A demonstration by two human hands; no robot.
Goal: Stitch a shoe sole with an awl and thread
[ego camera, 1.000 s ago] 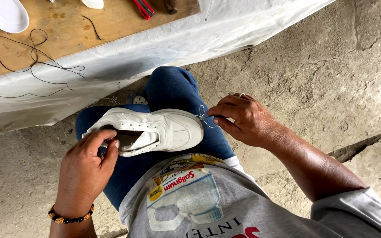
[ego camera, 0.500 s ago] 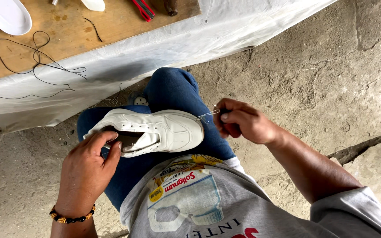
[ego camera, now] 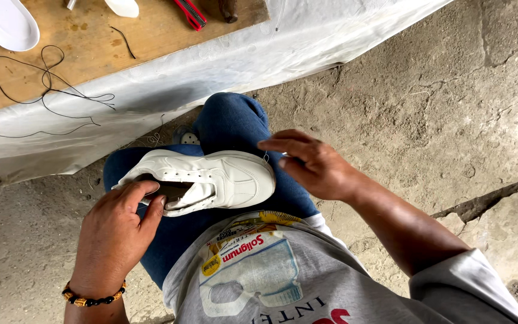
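A white sneaker [ego camera: 223,180] lies on its side across my lap, on blue jeans [ego camera: 229,120], with its toe pointing right. My left hand [ego camera: 115,234] grips the heel end, with the thumb and fingertips at the shoe's opening. A beaded bracelet [ego camera: 91,298] circles that wrist. My right hand [ego camera: 313,165] is at the toe, index finger stretched out over it. The thumb and hidden fingers pinch a thin thread [ego camera: 266,157] that comes out of the toe's edge.
A wooden board [ego camera: 91,36] over a white sheet [ego camera: 223,60] stands ahead. On it are a loose black thread [ego camera: 49,90], a white sole [ego camera: 4,24] and a red-handled tool [ego camera: 190,12]. The cracked concrete floor [ego camera: 421,120] spreads to the right.
My right hand, which had pulled the thread taut away from the toe, has come back to the toe with its fingers stretched out. The left hand has kept its hold on the heel.
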